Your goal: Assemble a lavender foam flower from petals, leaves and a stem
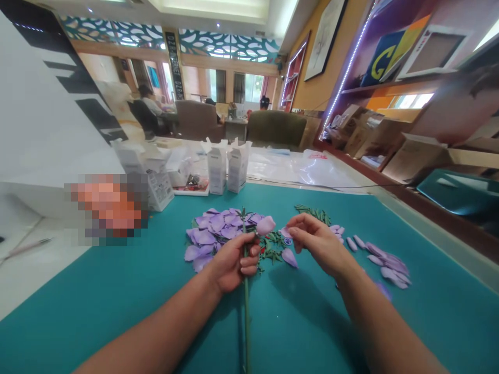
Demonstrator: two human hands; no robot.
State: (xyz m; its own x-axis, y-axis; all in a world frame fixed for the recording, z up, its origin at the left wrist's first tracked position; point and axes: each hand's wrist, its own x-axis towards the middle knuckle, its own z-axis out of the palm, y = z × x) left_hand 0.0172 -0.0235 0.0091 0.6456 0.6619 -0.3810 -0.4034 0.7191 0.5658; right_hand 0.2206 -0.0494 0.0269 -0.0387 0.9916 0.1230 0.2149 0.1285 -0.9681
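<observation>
My left hand (237, 262) is closed round a long green stem (247, 317), which runs down toward the bottom edge. At its upper end, just above my fingers, is a pale pink-purple flower bud (265, 225). To the right, my right hand (315, 240) pinches a small light purple petal (286, 231) between thumb and fingertips, a short way from the bud. Behind my left hand lies a broad heap of purple petals (205, 237). Small green leafy pieces (273, 254) and a loose petal (289, 257) rest between my hands.
A teal mat (156, 291) covers the table. Narrow petals (390, 265) lie at the right, green pieces (312, 212) behind my right hand. White boxes (217, 169) and a tray (191, 191) stand at the back. Cardboard boxes (417, 158) fill the right shelf. People sit in the background.
</observation>
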